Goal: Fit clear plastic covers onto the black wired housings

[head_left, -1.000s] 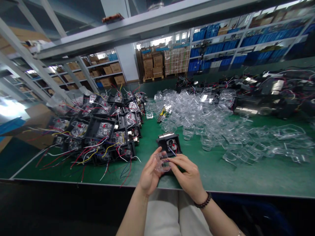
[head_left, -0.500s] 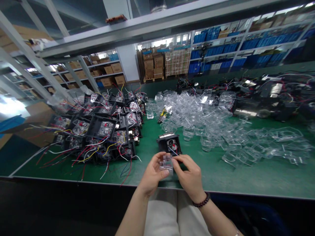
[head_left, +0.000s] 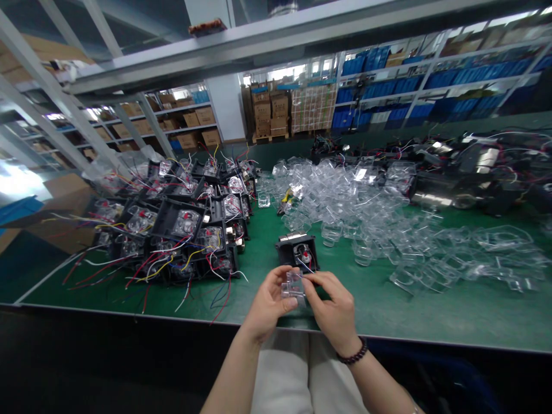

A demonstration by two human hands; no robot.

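Between my two hands is a clear plastic cover (head_left: 295, 286), held just over the bench's front edge. My left hand (head_left: 271, 302) grips its left side, thumb in front and fingers behind. At its right upper side, the fingertips of my right hand (head_left: 331, 305) are pinched against the cover. Right behind them on the green bench lies a black housing (head_left: 284, 253) with a round mechanism, a red part and thin wires inside. Its front edge is partly hidden by my hands.
On the left, several black housings (head_left: 176, 221) are stacked with loose wires trailing out. A heap of clear covers (head_left: 340, 195) spreads across the right of the green bench (head_left: 345, 330). Yellow-handled pliers (head_left: 284, 202) lie by the heap. Dark motor-like assemblies (head_left: 457, 184) fill the back right.
Both hands keep the clear cover in nearly the same place. The view has shifted very slightly; nothing on the bench has visibly moved.
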